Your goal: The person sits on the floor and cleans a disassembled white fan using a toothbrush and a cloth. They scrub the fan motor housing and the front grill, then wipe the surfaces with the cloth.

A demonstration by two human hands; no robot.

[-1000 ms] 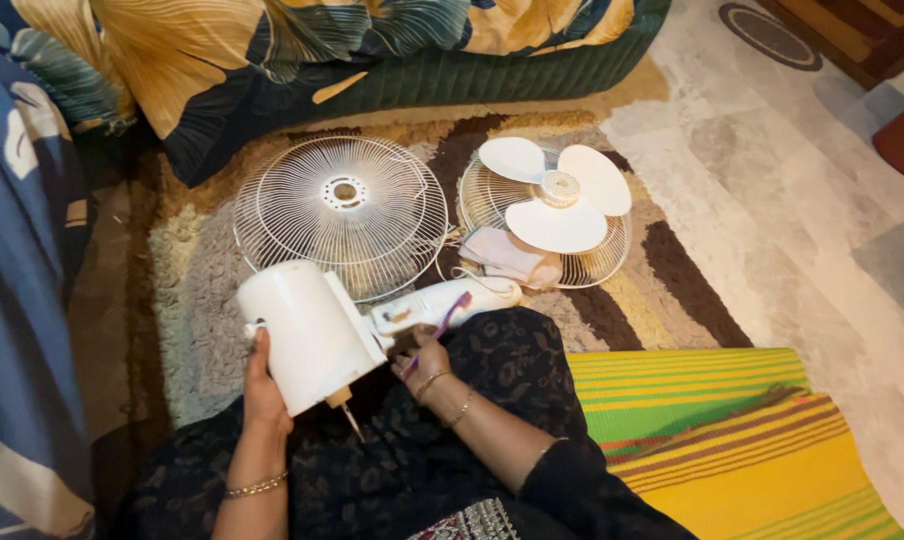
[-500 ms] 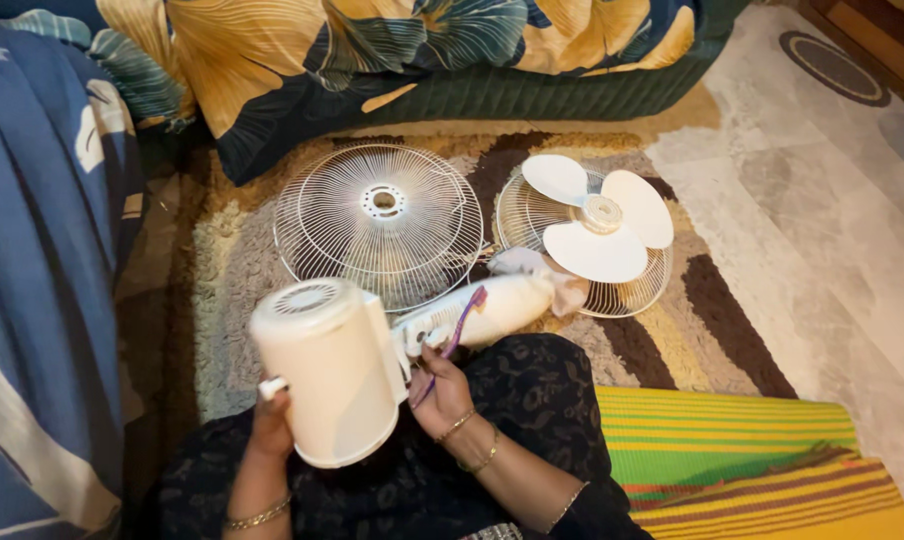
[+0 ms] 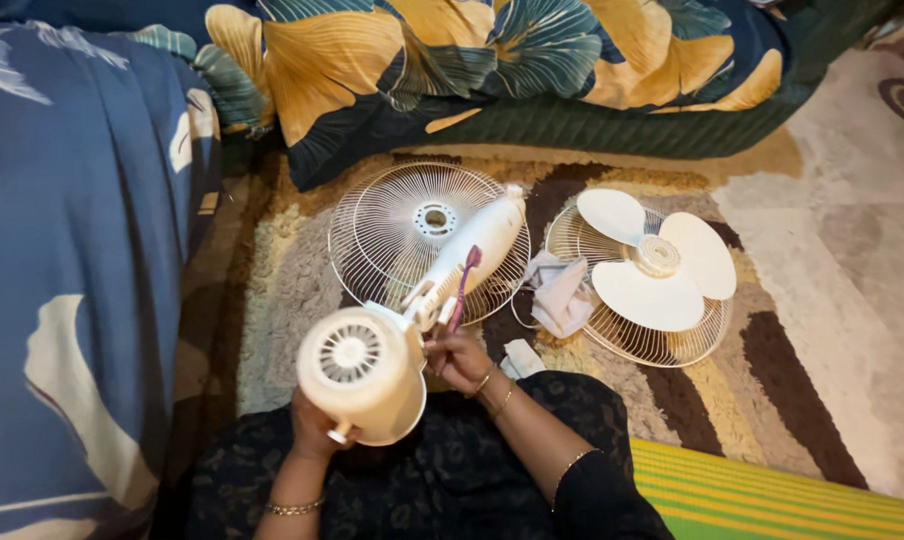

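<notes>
Centrally, item one: the cream fan motor housing [image 3: 360,372], held over your lap with its vented rear cap facing up at you, presumably so the back stays in view. Your left hand [image 3: 317,428] cups it from below, fingers wrapped around the lower edge. The white stand neck [image 3: 469,252] runs up and away from the housing, over the rug.

Item two: a purple toothbrush [image 3: 460,288], gripped low on the handle by your right hand [image 3: 456,357], fingers closed round it, bristles pointing up beside the neck joint. The hand sits just right of the housing, touching or nearly touching it; contact is hard to judge from here.

Item three: a wire fan guard [image 3: 392,245], flat on the shaggy rug [image 3: 282,290] beneath the neck.

Item four: a second guard carrying the three-blade fan blade [image 3: 657,262], to the right.

Item five: a crumpled white cloth [image 3: 560,295] between the guards.

Surround: floral bedding [image 3: 492,60] beyond, striped mat [image 3: 772,495] at lower right.
</notes>
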